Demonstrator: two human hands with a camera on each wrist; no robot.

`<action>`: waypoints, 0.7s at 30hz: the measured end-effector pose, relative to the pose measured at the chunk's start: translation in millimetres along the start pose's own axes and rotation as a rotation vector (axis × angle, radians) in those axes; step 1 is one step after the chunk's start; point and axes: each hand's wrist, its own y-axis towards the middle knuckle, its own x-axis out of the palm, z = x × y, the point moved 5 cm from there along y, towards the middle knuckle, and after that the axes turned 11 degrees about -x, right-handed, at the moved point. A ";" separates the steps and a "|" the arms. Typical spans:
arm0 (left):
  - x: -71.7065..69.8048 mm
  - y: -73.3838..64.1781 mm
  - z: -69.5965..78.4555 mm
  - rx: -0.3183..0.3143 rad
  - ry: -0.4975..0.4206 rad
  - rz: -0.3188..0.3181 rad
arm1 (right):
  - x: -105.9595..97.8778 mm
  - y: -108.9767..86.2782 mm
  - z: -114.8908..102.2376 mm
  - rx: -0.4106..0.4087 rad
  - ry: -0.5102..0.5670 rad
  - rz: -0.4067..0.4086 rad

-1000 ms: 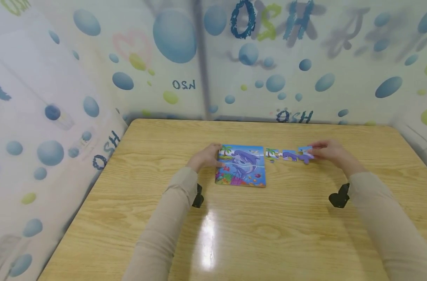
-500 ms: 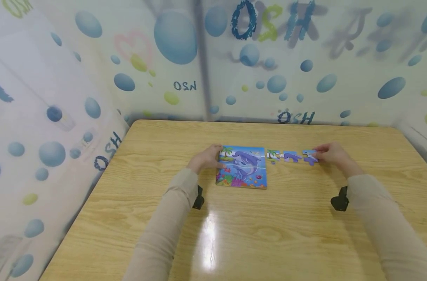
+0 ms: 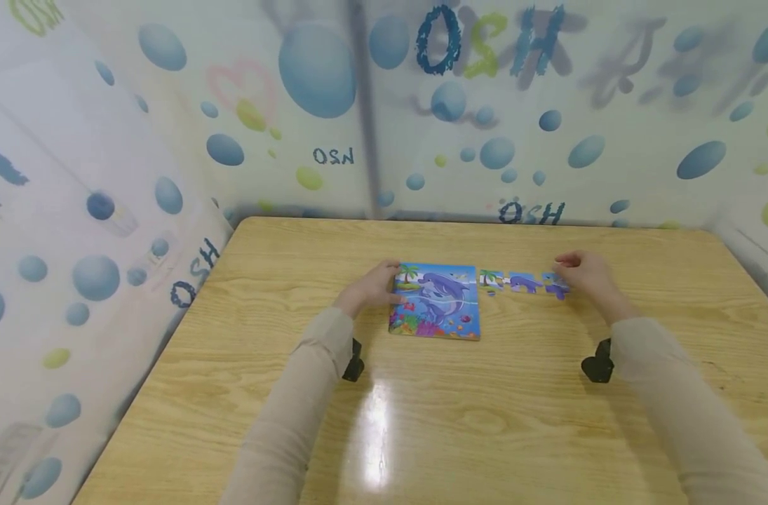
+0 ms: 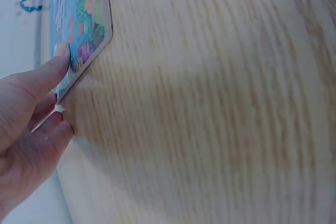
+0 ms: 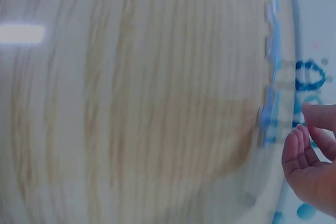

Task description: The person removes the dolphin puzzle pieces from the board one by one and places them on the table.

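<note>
A square dolphin jigsaw puzzle [image 3: 443,319] lies flat on the wooden table. My left hand [image 3: 369,287] grips its left edge, with the thumb [image 4: 62,56] over the picture and the fingers at the side. To the puzzle's right, loose pieces lie in a row: a palm-tree piece [image 3: 489,280], a purple piece [image 3: 524,283] and a blue-and-purple piece [image 3: 555,286] at the far end. My right hand [image 3: 590,277] hovers just over that end piece. In the right wrist view its fingers [image 5: 294,153] are loosely bent, holding nothing, apart from the piece.
The wooden table [image 3: 484,407] reaches back to a pale wall [image 3: 409,126] printed with blue bubbles and letters. A similar wall stands along the left side. Black wrist mounts [image 3: 598,362] hang below both cuffs.
My right hand has moved the end piece slightly to the right, let go of it and lifted off. The left hand stays on the puzzle.
</note>
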 end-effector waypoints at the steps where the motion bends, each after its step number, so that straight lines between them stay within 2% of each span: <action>1: 0.2 -0.4 -1.1 0.004 -0.003 0.002 | 3.3 1.8 -5.4 -0.007 0.008 0.001; 6: 0.4 -2.9 -6.6 0.021 -0.027 -0.021 | 26.5 10.7 -34.8 -0.051 0.067 -0.077; 13: -1.2 -3.5 -8.5 0.021 -0.044 -0.111 | 62.9 16.4 -80.9 -0.131 0.105 -0.232; 21: -0.8 -1.6 -6.8 0.028 -0.041 -0.157 | 102.5 25.7 -121.6 -0.224 0.056 -0.348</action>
